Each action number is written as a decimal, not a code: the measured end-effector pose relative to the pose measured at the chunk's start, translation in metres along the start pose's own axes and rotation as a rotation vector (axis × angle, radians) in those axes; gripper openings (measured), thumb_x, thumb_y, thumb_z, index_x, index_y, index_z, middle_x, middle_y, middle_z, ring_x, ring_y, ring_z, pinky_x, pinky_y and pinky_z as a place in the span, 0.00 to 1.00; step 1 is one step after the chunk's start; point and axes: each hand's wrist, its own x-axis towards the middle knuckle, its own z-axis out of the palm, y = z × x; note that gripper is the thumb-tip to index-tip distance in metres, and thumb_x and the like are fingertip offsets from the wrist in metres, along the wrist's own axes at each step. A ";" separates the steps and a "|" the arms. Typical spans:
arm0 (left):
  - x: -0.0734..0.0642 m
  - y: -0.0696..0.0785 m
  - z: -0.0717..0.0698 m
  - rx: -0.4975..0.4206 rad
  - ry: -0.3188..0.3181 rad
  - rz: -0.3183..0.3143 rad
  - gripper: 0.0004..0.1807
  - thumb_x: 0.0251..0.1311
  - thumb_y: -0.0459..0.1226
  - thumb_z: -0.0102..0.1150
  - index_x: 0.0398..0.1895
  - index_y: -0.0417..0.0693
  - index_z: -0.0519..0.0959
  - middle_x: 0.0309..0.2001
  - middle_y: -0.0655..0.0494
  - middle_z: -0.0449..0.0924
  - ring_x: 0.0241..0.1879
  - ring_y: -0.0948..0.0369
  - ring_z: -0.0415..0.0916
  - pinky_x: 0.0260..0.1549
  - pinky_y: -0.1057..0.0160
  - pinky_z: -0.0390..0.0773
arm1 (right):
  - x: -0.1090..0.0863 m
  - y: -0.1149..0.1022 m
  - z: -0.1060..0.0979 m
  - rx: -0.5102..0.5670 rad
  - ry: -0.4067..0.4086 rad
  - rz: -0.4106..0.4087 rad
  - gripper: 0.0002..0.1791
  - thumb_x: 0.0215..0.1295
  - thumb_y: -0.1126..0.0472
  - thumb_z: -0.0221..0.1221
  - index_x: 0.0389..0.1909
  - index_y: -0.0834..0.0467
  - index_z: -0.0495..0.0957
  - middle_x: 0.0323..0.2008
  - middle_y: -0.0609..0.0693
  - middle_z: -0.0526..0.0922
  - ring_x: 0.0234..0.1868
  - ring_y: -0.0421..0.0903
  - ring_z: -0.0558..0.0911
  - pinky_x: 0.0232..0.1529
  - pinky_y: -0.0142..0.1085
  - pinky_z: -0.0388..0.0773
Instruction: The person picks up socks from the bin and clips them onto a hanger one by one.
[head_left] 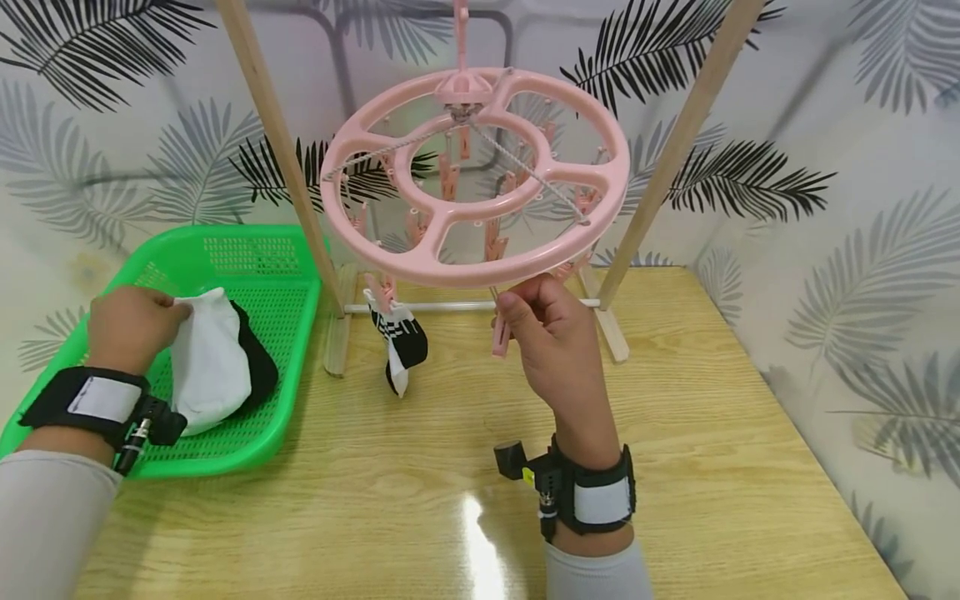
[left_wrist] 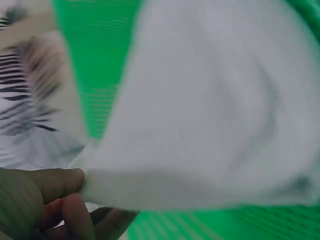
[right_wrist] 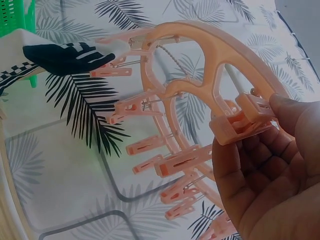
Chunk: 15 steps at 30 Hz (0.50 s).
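My left hand (head_left: 135,327) pinches the edge of a white sock (head_left: 210,362) between thumb and fingers, over the green basket (head_left: 292,375). Up close in the left wrist view the white fabric (left_wrist: 200,110) spreads wide from the fingertips. A black piece of cloth (head_left: 257,358) lies behind it in the basket. Under the front rim of a round pink drying hanger (head_left: 480,271), my right hand (head_left: 555,342) holds a pink clothespin (head_left: 501,336). The right wrist view has that clothespin (right_wrist: 242,120) between thumb and fingers.
A black-and-white patterned sock (head_left: 405,337) hangs from another clothespin (head_left: 382,292) on the hanger's left side. Several more clothespins dangle around the ring. Wooden posts (head_left: 281,142) flank the hanger, with a white bar (head_left: 457,307) low between them, on a wooden table (head_left: 712,467).
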 end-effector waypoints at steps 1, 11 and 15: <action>-0.001 0.005 -0.004 -0.040 -0.004 -0.014 0.22 0.68 0.40 0.54 0.34 0.24 0.82 0.27 0.34 0.82 0.23 0.47 0.79 0.26 0.53 0.73 | 0.000 0.000 0.000 -0.002 0.001 0.001 0.09 0.73 0.64 0.54 0.34 0.67 0.74 0.22 0.56 0.77 0.21 0.48 0.78 0.23 0.35 0.72; -0.035 0.083 -0.039 -0.528 -0.005 -0.101 0.27 0.70 0.48 0.54 0.61 0.35 0.71 0.47 0.52 0.72 0.31 0.76 0.76 0.32 0.73 0.80 | 0.000 0.000 0.000 0.001 -0.001 0.031 0.10 0.73 0.62 0.54 0.35 0.67 0.74 0.22 0.56 0.77 0.21 0.48 0.78 0.25 0.36 0.75; -0.069 0.118 -0.036 -0.674 0.122 -0.049 0.15 0.67 0.42 0.61 0.50 0.43 0.78 0.42 0.59 0.77 0.31 0.72 0.80 0.32 0.74 0.80 | -0.001 -0.001 0.000 -0.002 0.000 0.047 0.10 0.73 0.62 0.54 0.35 0.66 0.74 0.23 0.56 0.78 0.22 0.48 0.78 0.26 0.36 0.75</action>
